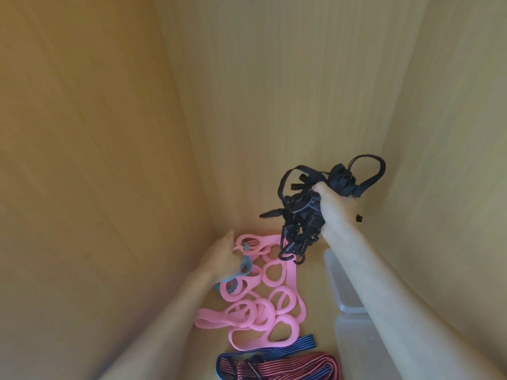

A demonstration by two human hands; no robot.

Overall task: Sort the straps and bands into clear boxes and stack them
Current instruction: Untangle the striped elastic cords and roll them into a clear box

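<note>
My right hand (333, 208) grips a tangled bundle of black straps with buckles and hooks (301, 212), lifted above the cupboard floor. My left hand (222, 255) rests low at the back left, its fingers on a grey-blue band (241, 270) and the end of a pink looped band (263, 292) that lies spread across the floor. A red and blue striped strap (277, 364) lies at the near edge. Clear plastic boxes (348, 294) stand on the right, partly hidden under my right forearm.
Wooden cupboard walls close in on the left (96, 160), at the back (274, 105) and on the right (452, 133). A second clear box (356, 349) sits nearer, at the bottom right.
</note>
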